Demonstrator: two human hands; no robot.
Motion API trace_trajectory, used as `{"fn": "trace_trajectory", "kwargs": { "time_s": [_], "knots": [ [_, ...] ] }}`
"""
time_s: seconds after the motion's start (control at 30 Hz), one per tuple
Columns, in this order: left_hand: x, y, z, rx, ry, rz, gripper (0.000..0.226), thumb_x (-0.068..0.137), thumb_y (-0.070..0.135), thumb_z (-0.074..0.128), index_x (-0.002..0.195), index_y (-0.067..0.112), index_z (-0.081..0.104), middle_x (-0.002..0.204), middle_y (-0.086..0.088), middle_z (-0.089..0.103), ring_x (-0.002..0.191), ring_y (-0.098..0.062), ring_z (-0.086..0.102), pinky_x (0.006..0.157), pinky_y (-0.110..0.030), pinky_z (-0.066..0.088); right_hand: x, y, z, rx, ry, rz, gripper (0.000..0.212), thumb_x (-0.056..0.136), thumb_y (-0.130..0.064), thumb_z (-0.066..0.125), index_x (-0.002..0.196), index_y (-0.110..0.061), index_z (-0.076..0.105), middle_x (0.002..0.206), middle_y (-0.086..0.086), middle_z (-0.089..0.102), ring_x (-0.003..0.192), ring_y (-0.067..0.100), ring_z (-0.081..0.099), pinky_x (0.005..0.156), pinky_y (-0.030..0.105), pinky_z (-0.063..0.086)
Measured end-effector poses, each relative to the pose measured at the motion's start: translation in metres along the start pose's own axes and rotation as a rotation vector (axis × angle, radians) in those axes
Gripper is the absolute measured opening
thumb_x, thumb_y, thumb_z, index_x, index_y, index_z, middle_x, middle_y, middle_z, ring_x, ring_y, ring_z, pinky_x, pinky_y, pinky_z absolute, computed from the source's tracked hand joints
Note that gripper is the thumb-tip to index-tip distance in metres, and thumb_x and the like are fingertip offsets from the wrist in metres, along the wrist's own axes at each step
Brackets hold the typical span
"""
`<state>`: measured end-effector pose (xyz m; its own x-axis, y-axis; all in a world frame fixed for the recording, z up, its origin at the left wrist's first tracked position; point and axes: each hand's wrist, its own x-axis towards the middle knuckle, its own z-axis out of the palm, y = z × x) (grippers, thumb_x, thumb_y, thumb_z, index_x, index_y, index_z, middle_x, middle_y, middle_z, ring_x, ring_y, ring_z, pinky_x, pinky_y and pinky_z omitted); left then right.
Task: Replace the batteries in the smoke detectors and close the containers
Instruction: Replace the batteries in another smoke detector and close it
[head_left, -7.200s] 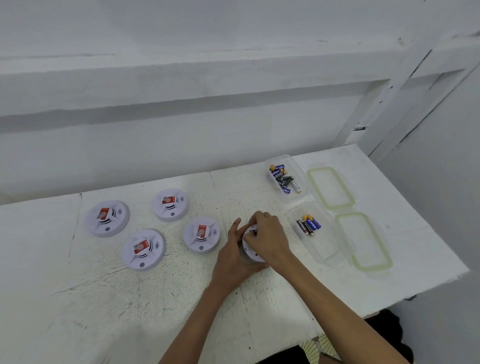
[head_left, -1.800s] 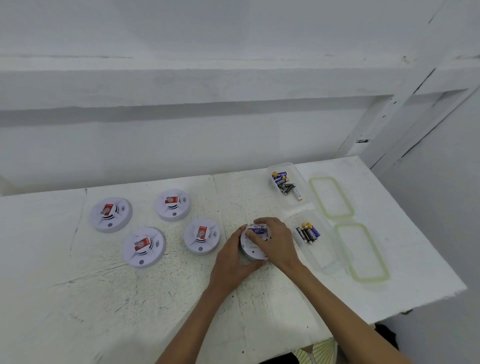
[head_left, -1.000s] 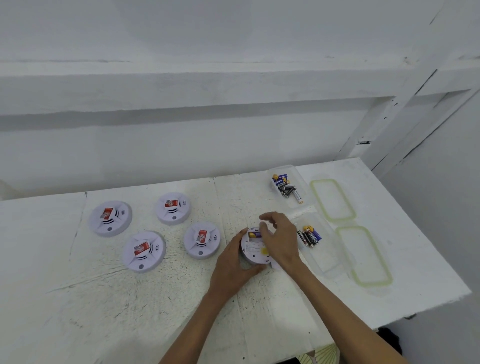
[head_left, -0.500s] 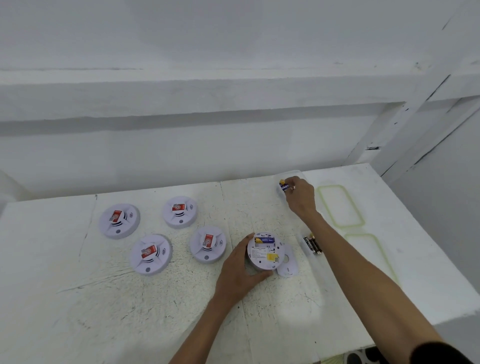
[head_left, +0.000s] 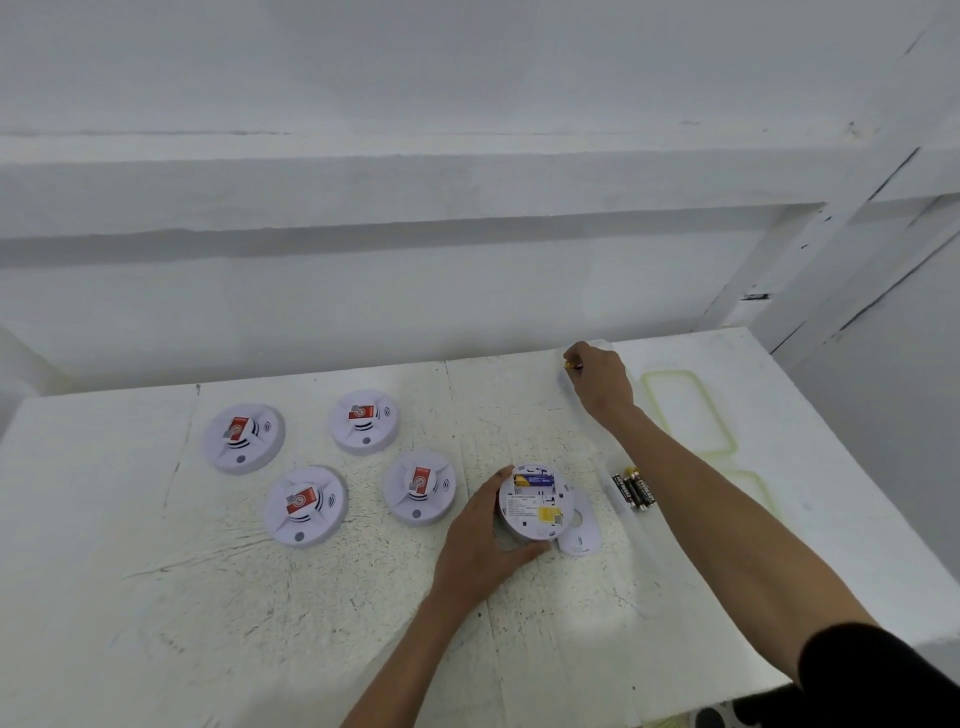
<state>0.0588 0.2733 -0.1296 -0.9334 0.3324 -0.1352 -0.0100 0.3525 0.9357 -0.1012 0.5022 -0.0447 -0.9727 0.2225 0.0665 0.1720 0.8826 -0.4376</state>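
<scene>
An upturned white smoke detector (head_left: 537, 512) lies near the table's middle, its back open and one blue battery showing in the bay. My left hand (head_left: 480, 545) grips its left side and front edge. Its round cover (head_left: 581, 538) lies on the table against its right side. My right hand (head_left: 600, 382) reaches into the far clear container (head_left: 565, 384), fingertips pinched on a battery (head_left: 573, 366) of which only the yellow end shows. The near clear container (head_left: 631, 519) holds a few black batteries (head_left: 635, 489); my right forearm crosses over it.
Four other white smoke detectors, each with a red sticker, lie face up at left (head_left: 243, 438) (head_left: 364, 421) (head_left: 305, 505) (head_left: 420, 486). Two clear lids with green seals (head_left: 687, 410) (head_left: 750, 488) lie at right. The wall runs along the table's far edge.
My right hand left the open detector and reached back right into the far container, pinching a battery. The cover now lies beside the detector. My left hand kept its hold.
</scene>
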Motion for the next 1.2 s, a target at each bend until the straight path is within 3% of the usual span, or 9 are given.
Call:
{"fn": "trace_trajectory", "kwargs": {
  "time_s": [0.27, 0.4, 0.53, 0.6, 0.7, 0.8, 0.97, 1.13, 1.2],
  "knots": [
    [0.000, 0.000, -0.001, 0.001, 0.003, 0.009, 0.086, 0.075, 0.068, 0.079, 0.148, 0.037, 0.046, 0.142, 0.024, 0.056, 0.132, 0.006, 0.051, 0.114, -0.033, 0.045, -0.012, 0.000, 0.002, 0.163, 0.109, 0.077, 0.015, 0.096, -0.011, 0.057, 0.108, -0.010, 0.065, 0.093, 0.004, 0.071, 0.087, 0.024, 0.065, 0.075, 0.040, 0.057],
    [-0.003, 0.006, -0.003, -0.006, 0.021, 0.027, 0.080, 0.076, 0.056, 0.085, 0.144, 0.039, 0.049, 0.137, 0.028, 0.059, 0.127, 0.007, 0.054, 0.109, -0.021, 0.045, -0.024, -0.002, 0.002, 0.295, 0.190, 0.099, 0.015, 0.094, -0.018, 0.059, 0.109, -0.019, 0.063, 0.093, -0.005, 0.072, 0.091, 0.019, 0.065, 0.081, 0.042, 0.055],
    [-0.003, 0.004, -0.003, -0.020, 0.007, 0.026, 0.086, 0.074, 0.062, 0.084, 0.147, 0.039, 0.045, 0.141, 0.025, 0.057, 0.131, 0.004, 0.053, 0.111, -0.028, 0.046, -0.050, -0.010, -0.005, 0.357, 0.306, 0.051, 0.013, 0.094, -0.024, 0.062, 0.106, -0.019, 0.063, 0.091, -0.009, 0.070, 0.081, 0.012, 0.064, 0.077, 0.037, 0.055],
    [-0.002, 0.003, -0.003, -0.005, -0.003, 0.025, 0.088, 0.074, 0.065, 0.083, 0.148, 0.039, 0.044, 0.143, 0.024, 0.056, 0.132, 0.003, 0.052, 0.113, -0.035, 0.046, -0.068, -0.016, -0.011, 0.359, 0.341, 0.014, 0.011, 0.095, -0.021, 0.062, 0.105, -0.018, 0.063, 0.084, -0.019, 0.064, 0.079, 0.010, 0.061, 0.075, 0.032, 0.053],
    [-0.006, 0.007, -0.004, -0.003, 0.032, 0.039, 0.089, 0.073, 0.058, 0.087, 0.149, 0.037, 0.045, 0.143, 0.024, 0.056, 0.131, 0.003, 0.053, 0.112, -0.031, 0.046, -0.095, -0.020, -0.015, 0.377, 0.365, 0.015, 0.010, 0.093, -0.020, 0.064, 0.104, -0.020, 0.063, 0.083, -0.022, 0.062, 0.083, 0.012, 0.061, 0.076, 0.033, 0.052],
    [-0.007, 0.005, -0.004, -0.002, 0.040, 0.048, 0.093, 0.072, 0.058, 0.088, 0.150, 0.036, 0.043, 0.145, 0.023, 0.055, 0.133, 0.003, 0.052, 0.113, -0.036, 0.046, -0.122, -0.019, -0.011, 0.478, 0.369, 0.068, 0.009, 0.092, -0.023, 0.067, 0.100, -0.023, 0.064, 0.086, -0.016, 0.068, 0.080, 0.007, 0.065, 0.071, 0.031, 0.055],
    [-0.005, 0.002, -0.002, 0.014, 0.043, 0.038, 0.097, 0.071, 0.063, 0.086, 0.152, 0.036, 0.040, 0.147, 0.021, 0.053, 0.134, 0.003, 0.050, 0.114, -0.038, 0.045, -0.162, -0.025, 0.000, 0.552, 0.314, 0.109, 0.010, 0.089, -0.025, 0.072, 0.096, -0.019, 0.067, 0.083, -0.013, 0.070, 0.075, 0.004, 0.066, 0.063, 0.015, 0.050],
    [-0.005, 0.004, -0.001, -0.007, 0.043, 0.060, 0.091, 0.073, 0.059, 0.087, 0.150, 0.037, 0.043, 0.142, 0.022, 0.057, 0.130, 0.002, 0.054, 0.111, -0.039, 0.048, -0.187, -0.024, 0.017, 0.493, 0.271, 0.131, 0.007, 0.088, -0.031, 0.070, 0.092, -0.025, 0.067, 0.082, -0.016, 0.070, 0.082, 0.004, 0.064, 0.072, 0.030, 0.052],
    [-0.006, 0.006, -0.001, -0.007, 0.054, 0.075, 0.091, 0.073, 0.058, 0.087, 0.150, 0.036, 0.043, 0.143, 0.021, 0.056, 0.131, 0.001, 0.054, 0.111, -0.037, 0.048, -0.192, -0.024, 0.020, 0.479, 0.257, 0.129, 0.007, 0.089, -0.031, 0.070, 0.092, -0.026, 0.067, 0.082, -0.016, 0.069, 0.083, 0.004, 0.063, 0.073, 0.030, 0.052]
  ]
}}
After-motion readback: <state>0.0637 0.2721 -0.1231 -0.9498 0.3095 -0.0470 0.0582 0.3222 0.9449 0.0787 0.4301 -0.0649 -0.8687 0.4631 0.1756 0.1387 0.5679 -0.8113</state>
